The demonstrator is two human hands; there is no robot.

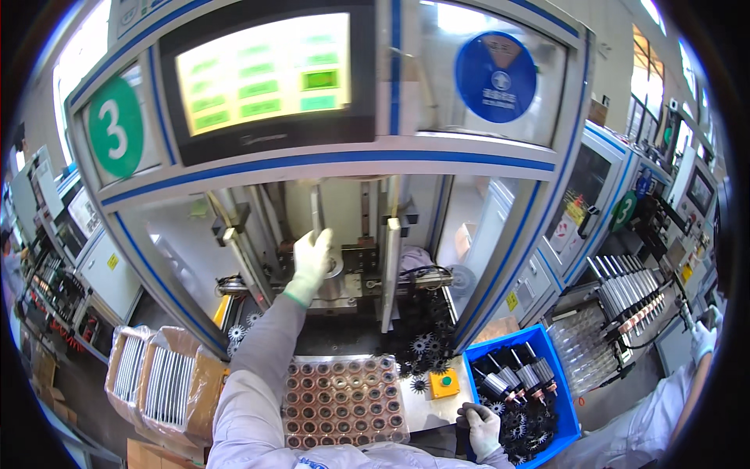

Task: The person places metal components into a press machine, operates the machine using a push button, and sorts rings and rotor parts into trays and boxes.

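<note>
My left hand point(311, 262), in a white glove, reaches into the machine. Its fingers are closed around an upright metal shaft point(316, 205), which shows above the hand. Beside and below it is a round metal fixture point(334, 270). My right hand point(480, 428), gloved with dark fingertips, is low on the right between the yellow button box point(445, 384) and the blue bin point(569, 414). Its fingers are curled together; whether anything is in them I cannot make out. In front of the machine lies a clear tray point(344, 400) of copper-coloured rings.
Rotor-like parts on shafts point(516, 374) and black toothed discs lie in the bin. More toothed discs point(426, 344) are heaped by the machine's right post. A lit screen point(262, 74) hangs above. Boxes of metal rods point(168, 379) stand left; another person's gloved hand point(703, 340) is far right.
</note>
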